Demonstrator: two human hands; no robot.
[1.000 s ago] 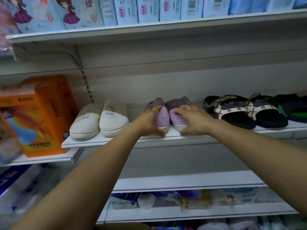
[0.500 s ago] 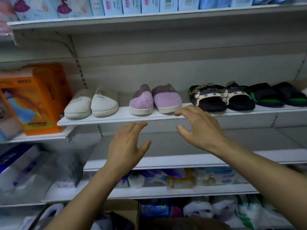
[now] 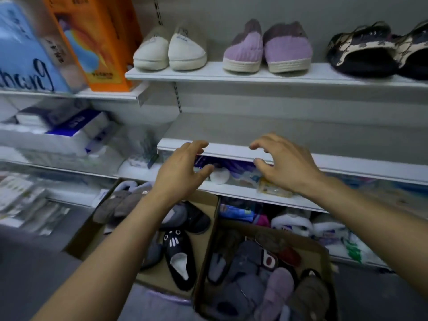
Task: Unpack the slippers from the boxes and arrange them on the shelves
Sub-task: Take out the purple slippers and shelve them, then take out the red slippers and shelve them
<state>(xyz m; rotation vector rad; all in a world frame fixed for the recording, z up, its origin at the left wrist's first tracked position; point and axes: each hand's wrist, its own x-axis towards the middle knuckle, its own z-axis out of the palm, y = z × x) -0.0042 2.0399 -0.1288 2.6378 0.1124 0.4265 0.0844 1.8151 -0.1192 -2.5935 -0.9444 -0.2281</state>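
above the hands [image 3: 178, 174] [image 3: 287, 165], purple slippers [image 3: 266, 47] sit shelved.

Both bare forearms reach forward and up from the lower corners of the view, drawing closer together toward the hands. The left hand [image 3: 179, 173] is held palm down, fingers loosely spread and slightly curled, holding nothing. The right hand [image 3: 286, 165] mirrors it, fingers spread and bent at the knuckles, thumb apart, also holding nothing.
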